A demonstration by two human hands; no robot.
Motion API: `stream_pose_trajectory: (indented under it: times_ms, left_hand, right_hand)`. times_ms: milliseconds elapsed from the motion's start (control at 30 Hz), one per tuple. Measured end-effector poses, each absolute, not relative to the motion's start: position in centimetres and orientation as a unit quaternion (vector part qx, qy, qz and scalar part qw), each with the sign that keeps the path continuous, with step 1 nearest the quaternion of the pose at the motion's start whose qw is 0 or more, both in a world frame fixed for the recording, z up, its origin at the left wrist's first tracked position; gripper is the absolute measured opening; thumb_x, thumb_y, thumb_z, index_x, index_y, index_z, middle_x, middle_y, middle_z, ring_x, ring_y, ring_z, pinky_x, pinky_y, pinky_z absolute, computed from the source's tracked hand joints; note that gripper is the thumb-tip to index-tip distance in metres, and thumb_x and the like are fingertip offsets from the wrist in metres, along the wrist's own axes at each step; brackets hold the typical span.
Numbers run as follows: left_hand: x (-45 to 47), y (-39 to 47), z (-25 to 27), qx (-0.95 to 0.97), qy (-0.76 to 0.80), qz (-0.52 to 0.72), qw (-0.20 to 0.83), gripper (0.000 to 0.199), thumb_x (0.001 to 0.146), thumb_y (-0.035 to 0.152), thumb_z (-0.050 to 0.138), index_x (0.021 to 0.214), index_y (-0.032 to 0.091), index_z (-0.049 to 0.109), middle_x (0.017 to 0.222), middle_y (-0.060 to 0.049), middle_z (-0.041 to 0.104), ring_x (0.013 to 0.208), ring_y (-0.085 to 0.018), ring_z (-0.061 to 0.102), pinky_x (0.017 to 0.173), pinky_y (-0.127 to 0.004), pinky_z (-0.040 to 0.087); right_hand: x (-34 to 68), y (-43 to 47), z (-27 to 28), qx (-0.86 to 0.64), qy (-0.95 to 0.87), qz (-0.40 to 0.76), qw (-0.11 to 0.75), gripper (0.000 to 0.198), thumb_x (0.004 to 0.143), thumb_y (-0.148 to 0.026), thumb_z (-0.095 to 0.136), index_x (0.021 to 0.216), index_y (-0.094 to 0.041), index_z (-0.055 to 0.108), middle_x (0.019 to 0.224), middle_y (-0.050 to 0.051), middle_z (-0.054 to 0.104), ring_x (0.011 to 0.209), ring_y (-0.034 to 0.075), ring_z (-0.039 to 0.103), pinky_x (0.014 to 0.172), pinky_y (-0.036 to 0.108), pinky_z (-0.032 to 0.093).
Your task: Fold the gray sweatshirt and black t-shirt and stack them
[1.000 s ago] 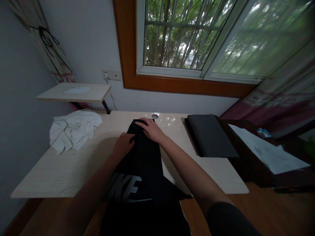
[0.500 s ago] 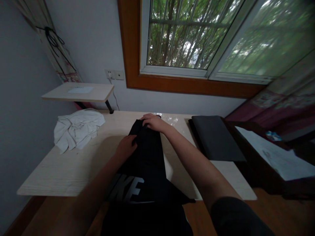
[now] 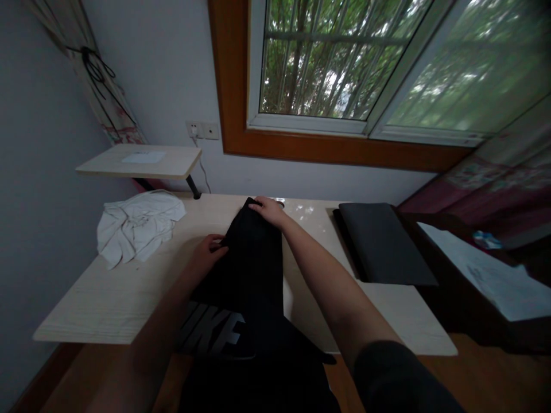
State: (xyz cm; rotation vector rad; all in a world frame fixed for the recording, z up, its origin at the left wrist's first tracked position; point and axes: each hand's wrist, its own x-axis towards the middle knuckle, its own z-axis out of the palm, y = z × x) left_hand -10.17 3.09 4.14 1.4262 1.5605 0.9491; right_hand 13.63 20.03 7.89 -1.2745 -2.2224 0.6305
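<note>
A black garment point(image 3: 253, 269) with large pale letters lies lengthwise over the table, narrow at its far end; whether it is a shirt or shorts I cannot tell. Its near part hangs toward my body and merges with dark cloth there. With thumb and fingers, my left hand point(image 3: 206, 253) pinches the garment's left edge about midway up. My right hand point(image 3: 267, 211) grips the far end near the top corner, its fingers curled over the cloth.
The pale wooden table point(image 3: 107, 307) carries a crumpled white cloth point(image 3: 138, 226) at left, below a small raised shelf point(image 3: 146, 163). A dark grey folder-like item point(image 3: 383, 244) lies at right. Beyond it, white paper point(image 3: 482, 269) rests on a dark surface. A window point(image 3: 318, 63) faces me.
The garment's far end has gone from bunched to flatter and straighter, its corner slightly farther away. My left hand has shifted left along the edge; my right hand has stayed near the far end.
</note>
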Motion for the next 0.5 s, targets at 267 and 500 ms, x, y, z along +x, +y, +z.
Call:
stream_pose_trajectory:
  times_ms: [267,500]
  left_hand:
    - [-11.5,4.4,3.1,0.629,0.678,0.287,0.251,0.035,0.085,0.031,0.060,0.117,0.019,0.067,0.087,-0.005,0.073,0.081,-0.022,0.069,0.073,-0.033,0.050]
    - [-11.7,5.2,2.1,0.625,0.673,0.299,0.257,0.036,0.088,0.030,0.055,0.122,0.018,0.061,0.088,-0.004,0.071,0.081,-0.021,0.068,0.074,-0.032,0.050]
  right_hand:
    - [10.0,21.0,6.0,-0.533,-0.816,0.139,0.174,0.026,0.098,-0.040,0.060,0.109,-0.020,0.073,0.110,0.011,0.075,0.103,0.023,0.066,0.087,0.030,0.047]
    - [9.0,21.4,4.5,-0.569,-0.798,0.112,0.165,0.026,0.098,-0.040,0.061,0.108,-0.020,0.074,0.112,0.013,0.075,0.106,0.026,0.065,0.093,0.035,0.048]
